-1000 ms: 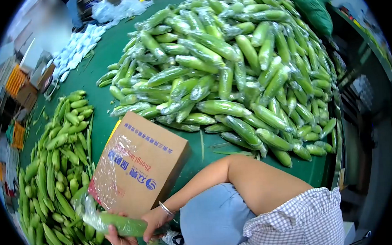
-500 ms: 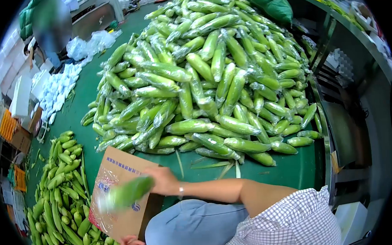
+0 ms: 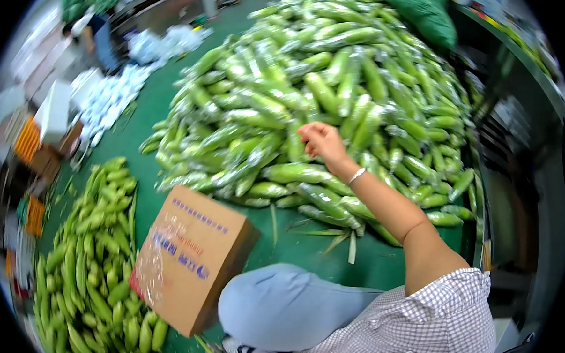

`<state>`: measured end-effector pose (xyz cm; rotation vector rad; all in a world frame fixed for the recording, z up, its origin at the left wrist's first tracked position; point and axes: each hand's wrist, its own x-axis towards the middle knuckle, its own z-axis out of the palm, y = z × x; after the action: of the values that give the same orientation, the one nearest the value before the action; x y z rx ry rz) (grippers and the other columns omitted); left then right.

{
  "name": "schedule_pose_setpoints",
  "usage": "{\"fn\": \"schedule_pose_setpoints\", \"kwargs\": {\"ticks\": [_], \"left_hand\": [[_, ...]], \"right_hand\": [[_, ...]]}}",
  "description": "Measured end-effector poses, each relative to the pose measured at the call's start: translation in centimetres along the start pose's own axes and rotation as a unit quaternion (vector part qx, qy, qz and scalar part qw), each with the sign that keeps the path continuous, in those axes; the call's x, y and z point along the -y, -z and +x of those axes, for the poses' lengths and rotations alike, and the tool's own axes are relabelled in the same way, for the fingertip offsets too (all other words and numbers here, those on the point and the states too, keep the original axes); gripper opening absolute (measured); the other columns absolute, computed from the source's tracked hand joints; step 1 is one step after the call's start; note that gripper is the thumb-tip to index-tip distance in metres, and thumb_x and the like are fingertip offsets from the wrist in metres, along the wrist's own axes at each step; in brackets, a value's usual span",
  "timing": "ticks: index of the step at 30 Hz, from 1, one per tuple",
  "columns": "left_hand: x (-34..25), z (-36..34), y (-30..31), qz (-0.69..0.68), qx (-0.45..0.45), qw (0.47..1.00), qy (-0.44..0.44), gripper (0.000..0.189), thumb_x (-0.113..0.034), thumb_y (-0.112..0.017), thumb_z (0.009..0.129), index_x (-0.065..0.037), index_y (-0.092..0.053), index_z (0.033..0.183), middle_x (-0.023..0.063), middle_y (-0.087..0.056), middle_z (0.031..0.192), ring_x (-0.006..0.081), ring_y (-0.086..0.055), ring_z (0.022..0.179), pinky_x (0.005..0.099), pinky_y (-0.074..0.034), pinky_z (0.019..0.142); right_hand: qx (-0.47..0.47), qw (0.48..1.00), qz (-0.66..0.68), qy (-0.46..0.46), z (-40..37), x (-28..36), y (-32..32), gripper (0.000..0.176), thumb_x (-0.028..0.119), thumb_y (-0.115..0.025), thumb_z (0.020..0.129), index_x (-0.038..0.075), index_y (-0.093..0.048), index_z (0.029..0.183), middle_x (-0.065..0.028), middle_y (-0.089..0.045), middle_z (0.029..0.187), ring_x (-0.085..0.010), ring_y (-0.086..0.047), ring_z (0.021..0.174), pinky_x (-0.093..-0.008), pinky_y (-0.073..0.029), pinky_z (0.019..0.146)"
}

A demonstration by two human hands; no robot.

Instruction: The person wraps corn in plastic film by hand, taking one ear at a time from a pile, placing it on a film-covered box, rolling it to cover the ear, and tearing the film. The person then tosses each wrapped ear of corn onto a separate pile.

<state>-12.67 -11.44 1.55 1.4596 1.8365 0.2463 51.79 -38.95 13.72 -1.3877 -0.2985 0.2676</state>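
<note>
My right hand [image 3: 324, 146], wearing a bracelet at the wrist, is stretched out over the large pile of plastic-wrapped corn ears [image 3: 254, 117]. Its fingers are loosely bent, thumb apart from the index finger, and nothing shows between them. Right beside the fingertips lies a wrapped corn ear [image 3: 295, 140]. My left hand is out of sight. In front of my bent knee stands a closed cardboard box [image 3: 191, 258] with blue and red print and clear film on its top.
Unwrapped corn ears [image 3: 86, 276] are heaped left of the box. Crumpled plastic [image 3: 167, 43], a white-blue pile [image 3: 109, 102] and another person [image 3: 102, 42] are at the back left. A green sack [image 3: 424, 15] rests behind the wrapped corn. Metal framing [image 3: 514, 81] stands right.
My right hand has gone from above the box, where it held a corn ear, up and right to the wrapped pile, and no longer holds it. My left hand has left the view.
</note>
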Motion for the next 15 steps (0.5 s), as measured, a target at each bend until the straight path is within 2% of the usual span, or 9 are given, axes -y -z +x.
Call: {"fn": "schedule_pose_setpoints", "kwargs": {"ticks": [3, 4, 5, 7, 8, 9, 11, 14, 15], "left_hand": [[6.8, -4.1, 2.0, 0.008, -0.047, 0.997, 0.055, 0.044, -0.025, -0.064, 0.075, 0.000, -0.049, 0.108, 0.0132, -0.055, 0.097, 0.0261, -0.055, 0.091, 0.0353, -0.044, 0.082], [8.6, -6.0, 2.5, 0.012, -0.060, 0.996, 0.066, 0.044, -0.024, -0.065, 0.074, 0.000, -0.049, 0.108, 0.0132, -0.055, 0.097, 0.0261, -0.055, 0.091, 0.0354, -0.044, 0.082], [10.2, -7.7, 3.1, 0.019, -0.065, 0.995, 0.072, 0.045, -0.024, -0.065, 0.074, 0.000, -0.049, 0.108, 0.0132, -0.055, 0.097, 0.0261, -0.055, 0.091, 0.0354, -0.044, 0.082], [9.9, -9.7, 3.1, 0.025, -0.069, 0.996, 0.051, 0.045, -0.022, -0.066, 0.073, 0.001, -0.049, 0.108, 0.0133, -0.056, 0.097, 0.0261, -0.055, 0.091, 0.0355, -0.044, 0.082], [9.0, -10.0, 3.1, 0.027, -0.066, 0.997, 0.026, 0.045, -0.022, -0.067, 0.073, 0.001, -0.049, 0.108, 0.0133, -0.056, 0.098, 0.0261, -0.055, 0.091, 0.0355, -0.044, 0.082], [7.1, -10.0, 3.0, 0.022, -0.060, 0.998, -0.016, 0.046, -0.021, -0.067, 0.072, 0.001, -0.050, 0.108, 0.0134, -0.056, 0.098, 0.0261, -0.055, 0.091, 0.0356, -0.043, 0.082], [1.5, -8.7, 3.4, -0.001, -0.042, 0.988, -0.149, 0.046, -0.020, -0.068, 0.071, 0.001, -0.050, 0.108, 0.0134, -0.056, 0.098, 0.0261, -0.055, 0.091, 0.0357, -0.043, 0.082], [-10.8, -4.7, 4.3, 0.094, -0.078, 0.914, -0.388, 0.047, -0.015, -0.072, 0.066, 0.004, -0.050, 0.103, 0.0179, -0.054, 0.096, 0.0291, -0.054, 0.089, 0.0356, -0.043, 0.079], [-14.2, -2.6, 3.6, 0.112, -0.086, 0.897, -0.419, 0.051, -0.017, -0.072, 0.067, 0.004, -0.049, 0.107, 0.0178, -0.054, 0.098, 0.0317, -0.053, 0.091, 0.0369, -0.042, 0.080]], "right_hand": [[0.238, 0.963, -0.098, -0.078, -1.5, -4.2, -9.4, 0.015, 0.020, -0.055, 0.084, 0.006, -0.059, 0.089, 0.0008, -0.057, 0.070, -0.0069, -0.054, 0.054, -0.0212, -0.041, 0.044], [0.306, 0.935, -0.162, -0.073, -1.9, -5.8, -12.0, 0.021, 0.023, -0.059, 0.081, 0.004, -0.058, 0.090, -0.0044, -0.060, 0.071, -0.0136, -0.059, 0.056, -0.0274, -0.045, 0.048], [0.347, 0.922, -0.151, -0.082, -2.1, -7.7, -14.3, 0.021, 0.023, -0.059, 0.081, 0.004, -0.058, 0.090, -0.0044, -0.060, 0.071, -0.0136, -0.059, 0.056, -0.0274, -0.045, 0.048], [0.376, 0.854, -0.344, 0.101, -1.8, -10.8, -18.3, 0.032, 0.030, -0.060, 0.078, 0.001, -0.057, 0.092, -0.0122, -0.062, 0.075, -0.0246, -0.062, 0.062, -0.0353, -0.048, 0.057], [0.394, 0.828, -0.393, 0.071, -1.5, -11.3, -20.2, 0.043, 0.037, -0.059, 0.076, -0.001, -0.055, 0.096, -0.0177, -0.062, 0.080, -0.0323, -0.061, 0.070, -0.0385, -0.048, 0.066], [0.385, 0.774, -0.492, 0.104, -1.6, -11.5, -22.1, 0.046, 0.040, -0.057, 0.078, -0.001, -0.054, 0.100, -0.0171, -0.063, 0.082, -0.0316, -0.061, 0.076, -0.0375, -0.048, 0.068], [0.368, 0.717, -0.577, 0.130, -1.8, -11.6, -25.7, 0.045, 0.041, -0.056, 0.079, 0.000, -0.056, 0.099, -0.0171, -0.062, 0.083, -0.0301, -0.061, 0.080, -0.0380, -0.049, 0.070], [0.349, 0.653, -0.641, 0.199, -1.4, -15.9, -30.5, 0.045, 0.042, -0.053, 0.082, -0.001, -0.058, 0.095, -0.0167, -0.063, 0.083, -0.0286, -0.062, 0.079, -0.0386, -0.049, 0.069], [0.354, 0.651, -0.639, 0.204, -1.0, -17.2, -31.5, 0.045, 0.042, -0.053, 0.082, -0.001, -0.058, 0.095, -0.0167, -0.063, 0.083, -0.0286, -0.062, 0.079, -0.0386, -0.049, 0.069]]}}
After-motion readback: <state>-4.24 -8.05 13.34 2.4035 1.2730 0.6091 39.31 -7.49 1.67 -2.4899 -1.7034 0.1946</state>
